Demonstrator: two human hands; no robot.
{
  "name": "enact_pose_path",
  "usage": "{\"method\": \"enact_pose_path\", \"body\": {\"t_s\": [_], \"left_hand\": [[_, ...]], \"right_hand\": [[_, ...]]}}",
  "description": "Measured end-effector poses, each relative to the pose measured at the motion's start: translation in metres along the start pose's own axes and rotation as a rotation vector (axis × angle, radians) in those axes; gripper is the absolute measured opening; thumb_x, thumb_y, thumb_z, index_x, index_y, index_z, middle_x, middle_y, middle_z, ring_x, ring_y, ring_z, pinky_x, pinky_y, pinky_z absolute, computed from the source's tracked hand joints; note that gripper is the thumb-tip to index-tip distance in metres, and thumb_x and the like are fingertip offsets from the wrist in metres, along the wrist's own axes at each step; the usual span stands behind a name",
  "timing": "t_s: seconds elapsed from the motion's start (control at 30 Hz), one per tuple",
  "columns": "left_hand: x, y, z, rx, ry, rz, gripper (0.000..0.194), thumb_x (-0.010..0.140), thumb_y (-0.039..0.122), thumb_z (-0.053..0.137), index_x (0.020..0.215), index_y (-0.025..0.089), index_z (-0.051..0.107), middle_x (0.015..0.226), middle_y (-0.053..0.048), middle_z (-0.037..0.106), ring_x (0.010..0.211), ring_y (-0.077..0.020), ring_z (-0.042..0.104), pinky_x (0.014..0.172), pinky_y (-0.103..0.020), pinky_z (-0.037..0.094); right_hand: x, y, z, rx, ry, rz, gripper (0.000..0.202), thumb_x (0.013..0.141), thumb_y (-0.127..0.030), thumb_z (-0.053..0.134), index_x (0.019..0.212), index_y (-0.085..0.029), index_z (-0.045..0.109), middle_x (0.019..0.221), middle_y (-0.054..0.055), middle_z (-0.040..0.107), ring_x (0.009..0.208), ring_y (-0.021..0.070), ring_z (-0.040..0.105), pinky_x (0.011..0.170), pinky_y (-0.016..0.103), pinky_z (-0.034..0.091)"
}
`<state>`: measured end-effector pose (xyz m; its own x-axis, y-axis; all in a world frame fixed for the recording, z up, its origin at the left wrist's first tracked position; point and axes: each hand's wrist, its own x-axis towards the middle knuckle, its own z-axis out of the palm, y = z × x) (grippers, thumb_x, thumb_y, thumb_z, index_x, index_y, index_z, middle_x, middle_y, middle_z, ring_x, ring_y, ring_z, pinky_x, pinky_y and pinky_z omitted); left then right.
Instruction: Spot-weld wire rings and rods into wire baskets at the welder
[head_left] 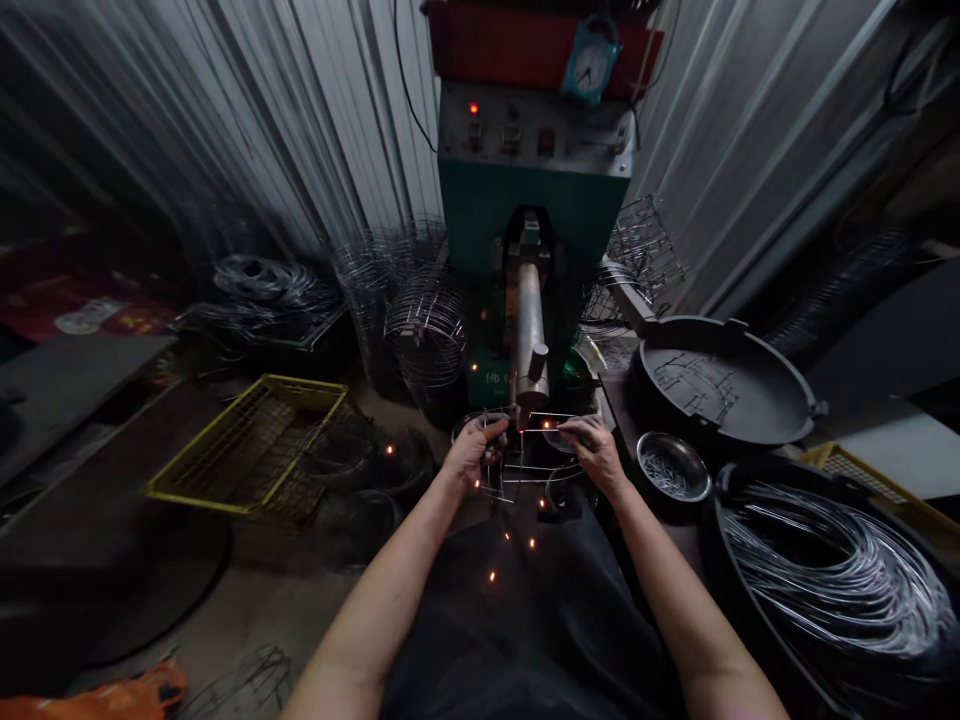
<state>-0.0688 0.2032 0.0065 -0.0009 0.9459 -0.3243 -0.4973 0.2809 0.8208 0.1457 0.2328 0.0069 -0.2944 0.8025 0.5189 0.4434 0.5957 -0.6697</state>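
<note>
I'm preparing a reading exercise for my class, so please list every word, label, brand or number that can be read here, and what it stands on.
"佛": on the green machine; the next character is partly hidden, the line below too small.
Blue clock: dial figures too small to read.
Control panel: any labels too small.
Red sheet: markings too blurred.

Workshop: we were in a dim metalworking place.
Green machine (465, 210): we faced its switch panel (529, 140), red lamp (473, 108) aglow, and its thick metal arm (530, 310).
Sparks (532, 543): we saw them glowing orange around the wirework (540, 467) we held near the arm's tip.
Wire coils (840, 570): we had them in a black tub (716, 545) at our right, near a bowl (702, 488) of short metal pieces (664, 472).
Corrugated sheeting (300, 120): we had it as walling behind the machine.
</note>
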Motion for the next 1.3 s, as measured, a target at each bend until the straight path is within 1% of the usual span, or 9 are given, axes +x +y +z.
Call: {"method": "enact_pose_path", "body": {"t_s": [0.17,0.3,0.37,0.57,0.73,0.9,1.03,1.2,1.3], "left_hand": [[-0.002,-0.004,-0.005,0.026,-0.067,0.071,0.038,0.056,0.033,0.073,0.084,0.014,0.056,0.045,0.005,0.051,0.029,-0.0015,0.032,0.032,-0.014,0.018],[-0.026,-0.009,-0.019,0.05,-0.149,0.092,0.035,0.058,0.032,0.071,0.085,0.015,0.056,0.045,0.005,0.05,0.031,-0.0022,0.034,0.032,-0.013,0.018],[-0.045,-0.013,-0.029,0.052,-0.166,0.07,0.034,0.059,0.032,0.07,0.085,0.015,0.055,0.045,0.005,0.05,0.031,-0.0023,0.034,0.031,-0.013,0.017],[-0.102,-0.026,-0.057,-0.032,-0.207,0.055,0.035,0.06,0.033,0.07,0.087,0.014,0.057,0.046,0.005,0.047,0.031,-0.0015,0.031,0.033,-0.013,0.02],[-0.136,-0.033,-0.071,-0.284,-0.176,0.117,0.023,0.072,0.029,0.059,0.089,0.013,0.061,0.045,0.006,0.039,0.031,0.0008,0.018,0.032,-0.011,0.018],[-0.162,-0.037,-0.081,-0.491,-0.177,0.084,0.013,0.078,0.015,0.05,0.083,0.015,0.062,0.045,0.006,0.034,0.03,0.001,0.017,0.03,-0.009,0.017],[-0.17,-0.035,-0.077,-0.6,-0.251,0.005,0.022,0.085,0.016,0.04,0.079,0.014,0.06,0.046,0.006,0.034,0.029,0.0007,0.018,0.028,-0.009,0.014],[-0.157,-0.047,-0.067,-0.686,-0.269,-0.245,0.043,0.091,0.028,0.024,0.082,0.003,0.059,0.039,0.005,0.033,0.026,0.0003,0.017,0.027,-0.011,0.01],[-0.14,-0.071,-0.066,-0.717,-0.24,-0.35,0.048,0.089,0.035,0.027,0.08,0.0,0.058,0.039,0.001,0.043,0.025,-0.0014,0.025,0.028,-0.012,0.015]], "right_hand": [[-0.023,0.013,-0.019,0.093,0.114,0.196,0.025,0.072,-0.037,0.059,0.091,-0.02,0.06,0.092,0.006,0.059,0.09,0.0201,0.054,0.082,0.036,0.041],[-0.051,0.013,-0.035,0.19,0.134,0.331,0.027,0.075,-0.039,0.054,0.092,-0.019,0.059,0.092,0.006,0.06,0.089,0.0208,0.054,0.081,0.035,0.042],[-0.063,0.005,-0.041,0.25,0.072,0.363,0.027,0.077,-0.041,0.051,0.091,-0.019,0.06,0.09,0.006,0.061,0.088,0.0208,0.055,0.079,0.034,0.043],[-0.084,-0.036,-0.051,0.609,-0.329,0.374,0.036,0.07,-0.051,0.055,0.079,-0.016,0.061,0.076,0.005,0.06,0.071,0.0191,0.054,0.065,0.031,0.043],[-0.094,-0.079,-0.049,0.874,-0.425,0.295,0.041,0.062,-0.056,0.061,0.069,-0.016,0.061,0.061,0.003,0.052,0.057,0.0148,0.047,0.054,0.028,0.038],[-0.106,-0.11,-0.04,0.99,-0.34,0.238,0.043,0.064,-0.063,0.052,0.06,-0.019,0.049,0.047,-0.002,0.036,0.045,0.0121,0.037,0.042,0.026,0.031],[-0.117,-0.118,-0.034,0.991,-0.351,0.235,0.045,0.061,-0.062,0.055,0.051,-0.021,0.04,0.044,-0.003,0.03,0.042,0.0113,0.033,0.039,0.025,0.029],[-0.143,-0.106,-0.036,1.153,-0.239,0.339,0.034,0.055,-0.05,0.067,0.052,-0.023,0.048,0.042,-0.003,0.032,0.038,0.0113,0.035,0.035,0.026,0.031],[-0.151,-0.086,-0.045,1.105,-0.087,0.532,0.025,0.056,-0.042,0.07,0.06,-0.023,0.054,0.05,0.0,0.047,0.045,0.0136,0.047,0.042,0.03,0.042]]}}
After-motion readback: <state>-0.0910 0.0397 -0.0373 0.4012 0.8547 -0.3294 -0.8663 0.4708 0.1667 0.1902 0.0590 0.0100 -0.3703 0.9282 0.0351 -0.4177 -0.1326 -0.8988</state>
